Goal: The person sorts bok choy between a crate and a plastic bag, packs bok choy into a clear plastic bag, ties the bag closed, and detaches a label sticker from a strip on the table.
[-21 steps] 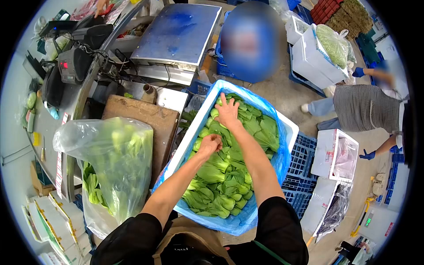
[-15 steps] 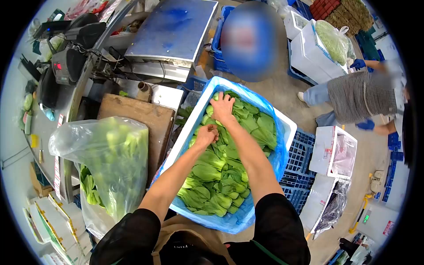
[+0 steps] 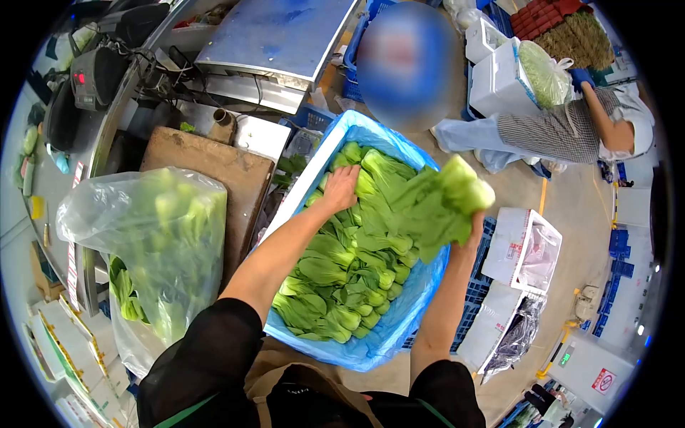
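A white foam box (image 3: 294, 191) lined with a blue plastic bag (image 3: 374, 355) stands before me, filled with rows of green bok choy (image 3: 325, 267). My right hand (image 3: 472, 234) is raised at the box's right side, its fingers wrapped round the pale base of a bunch of bok choy (image 3: 446, 203) whose leaves hang over the box. Inside, near the upper left wall, my left hand (image 3: 341, 189) has its fingers curled against the bok choy stems there; the fingertips are partly hidden.
To the left, a clear bag of greens (image 3: 168, 242) rests beside a brown board (image 3: 207, 175). A metal platform (image 3: 278, 36) is at the top. Blue crates (image 3: 474, 303) and white foam boxes (image 3: 515, 250) line the right. Another person (image 3: 549, 132) bends near further boxes.
My right hand has lifted a bunch of bok choy from the box and swung right. My left hand has moved up slightly among the stems. The other person has bent toward the boxes.
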`<state>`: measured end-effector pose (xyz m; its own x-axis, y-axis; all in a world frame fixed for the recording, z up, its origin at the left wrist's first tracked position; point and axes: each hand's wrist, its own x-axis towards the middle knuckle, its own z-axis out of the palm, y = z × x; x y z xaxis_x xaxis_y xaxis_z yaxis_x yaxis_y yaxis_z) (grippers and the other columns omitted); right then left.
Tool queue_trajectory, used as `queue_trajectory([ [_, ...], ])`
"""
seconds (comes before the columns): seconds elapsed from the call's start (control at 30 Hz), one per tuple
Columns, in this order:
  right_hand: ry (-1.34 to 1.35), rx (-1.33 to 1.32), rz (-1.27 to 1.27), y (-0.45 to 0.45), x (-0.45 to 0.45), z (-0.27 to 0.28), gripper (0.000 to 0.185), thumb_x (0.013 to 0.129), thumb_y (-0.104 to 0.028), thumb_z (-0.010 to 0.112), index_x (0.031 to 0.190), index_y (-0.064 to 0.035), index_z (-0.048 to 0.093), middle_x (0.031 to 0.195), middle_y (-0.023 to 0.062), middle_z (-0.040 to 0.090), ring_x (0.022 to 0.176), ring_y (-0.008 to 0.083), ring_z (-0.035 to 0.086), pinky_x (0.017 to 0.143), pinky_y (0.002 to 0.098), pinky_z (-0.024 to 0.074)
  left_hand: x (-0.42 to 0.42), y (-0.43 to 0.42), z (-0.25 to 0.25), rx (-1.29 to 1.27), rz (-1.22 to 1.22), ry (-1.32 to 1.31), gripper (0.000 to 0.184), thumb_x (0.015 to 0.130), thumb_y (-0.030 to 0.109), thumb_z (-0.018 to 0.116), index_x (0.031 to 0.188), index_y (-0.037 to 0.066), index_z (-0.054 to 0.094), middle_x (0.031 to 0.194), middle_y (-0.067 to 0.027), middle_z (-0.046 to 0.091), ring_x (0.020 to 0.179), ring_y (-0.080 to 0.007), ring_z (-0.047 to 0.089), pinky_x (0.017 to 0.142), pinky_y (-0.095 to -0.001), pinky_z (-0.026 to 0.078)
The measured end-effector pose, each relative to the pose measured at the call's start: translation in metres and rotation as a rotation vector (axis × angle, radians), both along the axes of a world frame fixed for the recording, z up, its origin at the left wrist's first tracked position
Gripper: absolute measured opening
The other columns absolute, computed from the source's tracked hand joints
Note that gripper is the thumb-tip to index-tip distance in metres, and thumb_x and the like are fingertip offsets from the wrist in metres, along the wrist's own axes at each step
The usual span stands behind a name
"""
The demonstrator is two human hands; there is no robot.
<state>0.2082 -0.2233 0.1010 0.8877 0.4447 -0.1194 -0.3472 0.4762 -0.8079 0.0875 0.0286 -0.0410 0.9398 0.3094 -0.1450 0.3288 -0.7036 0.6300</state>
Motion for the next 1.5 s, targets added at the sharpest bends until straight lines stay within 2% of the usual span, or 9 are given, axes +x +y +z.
queue_trajectory([
  [0.23, -0.075, -0.405, -0.005, -0.049, -0.024, -0.02, 0.064, 0.077, -0.015, 0.073, 0.134, -0.0028, 0.045, 0.125, 0.0112, 0.056, 0.113, 0.0266, 0.055, 0.096, 0.0409, 0.046, 0.009, -0.001, -0.005, 0.152, -0.11, 0.147, 0.082, 0.062, 0.021, 0.083, 0.133, 0.008, 0.046, 0.132, -0.0161, 0.044, 0.125, -0.033, 0.042, 0.106, -0.0536, 0.034],
  [0.33, -0.377, -0.685, 0.056, -0.028, -0.007, -0.02, 0.065, 0.072, -0.003, 0.073, 0.131, -0.0023, 0.046, 0.121, 0.0092, 0.054, 0.109, 0.0216, 0.052, 0.097, 0.035, 0.0416, 0.009, 0.004, 0.051, 0.294, -0.222, 0.077, 0.069, 0.063, 0.015, 0.077, 0.122, -0.008, 0.049, 0.127, -0.0277, 0.042, 0.126, -0.0401, 0.038, 0.104, -0.0672, 0.026],
  [0.53, -0.505, -0.671, 0.268, 0.02, -0.072, 0.013, 0.068, 0.076, -0.02, 0.076, 0.133, -0.0007, 0.043, 0.123, 0.011, 0.05, 0.11, 0.0235, 0.05, 0.097, 0.0367, 0.0391, -0.061, -0.02, 0.167, -0.248, -0.225, -0.176, 0.08, 0.059, 0.023, 0.08, 0.124, -0.003, 0.042, 0.113, -0.0198, 0.049, 0.11, -0.0337, 0.049, 0.097, -0.0594, 0.036],
  [0.73, -0.382, -0.402, 0.49, 0.13, -0.189, 0.089, 0.101, 0.066, -0.036, 0.086, 0.143, -0.0027, 0.029, 0.136, 0.0154, 0.045, 0.121, 0.0281, 0.05, 0.1, 0.0403, 0.0448, -0.22, 0.024, 0.317, -0.305, 0.244, -0.709, 0.085, 0.064, 0.034, 0.083, 0.132, 0.002, 0.041, 0.119, -0.0198, 0.051, 0.111, -0.035, 0.053, 0.096, -0.0409, 0.045],
  [0.8, -0.277, -0.213, 0.705, 0.187, -0.281, 0.155, 0.107, 0.061, -0.024, 0.09, 0.143, -0.0043, 0.025, 0.135, 0.0149, 0.047, 0.118, 0.0293, 0.053, 0.102, 0.0432, 0.046, -0.311, 0.041, 0.37, -0.237, 0.416, -0.686, 0.089, 0.064, 0.034, 0.084, 0.134, 0.003, 0.04, 0.122, -0.0202, 0.055, 0.11, -0.0354, 0.057, 0.096, -0.0408, 0.047],
  [0.93, 0.039, 0.056, 1.111, 0.292, -0.436, 0.202, 0.068, 0.075, 0.001, 0.074, 0.134, -0.0025, 0.04, 0.124, 0.0108, 0.053, 0.113, 0.0225, 0.054, 0.098, 0.035, 0.0441, -0.464, 0.088, 0.416, -0.361, 0.93, -0.745, 0.07, 0.073, 0.021, 0.081, 0.132, 0.001, 0.048, 0.111, -0.0096, 0.063, 0.098, -0.0183, 0.063, 0.085, -0.0306, 0.052],
  [1.13, 0.395, -0.013, 1.121, 0.388, -0.551, 0.108, 0.057, 0.079, -0.004, 0.069, 0.131, -0.0047, 0.044, 0.118, 0.0088, 0.056, 0.107, 0.0202, 0.056, 0.091, 0.0338, 0.0476, -0.574, 0.191, 0.321, -0.646, 1.101, -0.426, 0.07, 0.079, 0.029, 0.076, 0.135, 0.0, 0.043, 0.122, -0.0134, 0.058, 0.107, -0.0203, 0.057, 0.093, -0.0337, 0.047],
  [1.33, -0.307, -0.563, 0.372, 0.41, -0.487, 0.079, 0.058, 0.077, -0.005, 0.068, 0.129, 0.0033, 0.044, 0.118, 0.0187, 0.056, 0.107, 0.0298, 0.057, 0.095, 0.0392, 0.0452, -0.491, 0.254, 0.269, -1.073, 0.654, -0.16, 0.068, 0.083, 0.029, 0.072, 0.136, 0.0, 0.041, 0.134, -0.0195, 0.05, 0.121, -0.0285, 0.049, 0.102, -0.0418, 0.041],
  [1.5, -0.73, -1.049, 0.268, 0.439, -0.467, 0.076, 0.064, 0.084, -0.029, 0.067, 0.129, 0.0098, 0.042, 0.126, 0.0324, 0.05, 0.117, 0.0423, 0.05, 0.099, 0.049, 0.0394, -0.418, 0.347, 0.165, -0.288, 0.59, 0.086, 0.075, 0.066, 0.044, 0.08, 0.121, -0.001, 0.059, 0.111, -0.0247, 0.064, 0.103, -0.036, 0.063, 0.088, -0.0431, 0.05],
])
